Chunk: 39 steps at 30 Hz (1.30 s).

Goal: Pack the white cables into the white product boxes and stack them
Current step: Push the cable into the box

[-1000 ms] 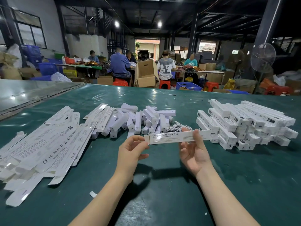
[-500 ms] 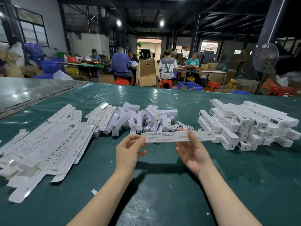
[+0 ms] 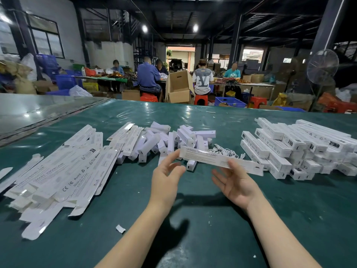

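Observation:
A long white product box (image 3: 204,156) printed with grey text hangs above the green table (image 3: 193,238), its right end lower. My right hand (image 3: 236,182) holds it near the middle, thumb on top and the other fingers spread under it. My left hand (image 3: 166,171) is at the box's left end with relaxed fingers, the index fingertip just touching it. A small tangle of white cables (image 3: 225,150) lies on the table behind the box. Packed long boxes form a stack (image 3: 289,147) at the right.
Flat unfolded box blanks (image 3: 63,167) cover the left of the table. A heap of short white boxes (image 3: 170,140) lies in the middle, behind my hands. Paper scraps (image 3: 120,228) dot the near table. Several people sit working at far tables.
The box has tilted, right end down, and shifted right. My left hand has loosened from pinching its left end. The right hand moved slightly right with the box.

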### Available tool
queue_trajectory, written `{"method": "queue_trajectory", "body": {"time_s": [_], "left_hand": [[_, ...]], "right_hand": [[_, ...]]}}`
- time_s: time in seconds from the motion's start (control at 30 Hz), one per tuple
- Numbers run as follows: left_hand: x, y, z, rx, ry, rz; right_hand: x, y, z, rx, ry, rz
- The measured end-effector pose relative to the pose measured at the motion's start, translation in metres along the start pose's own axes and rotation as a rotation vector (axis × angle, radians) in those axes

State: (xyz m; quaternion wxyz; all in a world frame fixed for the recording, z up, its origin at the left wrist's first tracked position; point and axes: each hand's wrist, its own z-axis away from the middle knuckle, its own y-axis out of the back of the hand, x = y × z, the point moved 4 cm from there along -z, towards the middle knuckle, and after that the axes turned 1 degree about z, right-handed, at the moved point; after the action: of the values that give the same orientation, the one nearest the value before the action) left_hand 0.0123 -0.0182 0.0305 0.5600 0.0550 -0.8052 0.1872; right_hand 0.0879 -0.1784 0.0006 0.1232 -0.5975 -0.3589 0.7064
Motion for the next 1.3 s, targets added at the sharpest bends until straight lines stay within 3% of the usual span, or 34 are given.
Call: {"method": "queue_trajectory", "body": {"time_s": [0.3, 0.43, 0.53, 0.7, 0.8, 0.83, 0.97, 1.03, 1.2, 1.3], "left_hand": [[0.0, -0.023, 0.017, -0.209, -0.009, 0.018], [-0.006, -0.025, 0.018, -0.214, 0.049, 0.23], [-0.007, -0.021, 0.015, -0.199, 0.063, 0.222], [-0.014, -0.022, 0.014, -0.293, -0.006, -0.256], [-0.028, -0.011, 0.006, -0.311, -0.159, -1.027], [-0.03, -0.006, 0.002, -0.28, -0.198, -1.169], [-0.031, 0.027, -0.02, -0.095, -0.099, -1.279], [-0.038, 0.035, -0.024, -0.095, 0.002, -1.338], [-0.049, 0.028, -0.033, -0.228, 0.053, -1.565], [-0.045, 0.027, -0.04, -0.245, 0.059, -1.6]], "right_hand": [[0.002, -0.005, 0.007, -0.021, -0.024, -0.021], [0.005, -0.004, 0.008, -0.004, -0.025, -0.015], [0.004, -0.004, 0.006, 0.036, 0.015, -0.022], [-0.003, 0.003, 0.006, 0.081, 0.083, -0.123], [-0.007, 0.009, 0.004, 0.193, 0.192, -0.061], [-0.008, 0.011, 0.002, 0.249, 0.228, -0.029], [-0.011, 0.021, 0.003, 0.506, 0.293, -0.007], [-0.013, 0.022, 0.003, 0.529, 0.272, 0.015], [-0.009, 0.005, 0.0, 0.339, 0.19, 0.363], [-0.01, 0.002, 0.0, 0.221, 0.155, 0.329]]}}
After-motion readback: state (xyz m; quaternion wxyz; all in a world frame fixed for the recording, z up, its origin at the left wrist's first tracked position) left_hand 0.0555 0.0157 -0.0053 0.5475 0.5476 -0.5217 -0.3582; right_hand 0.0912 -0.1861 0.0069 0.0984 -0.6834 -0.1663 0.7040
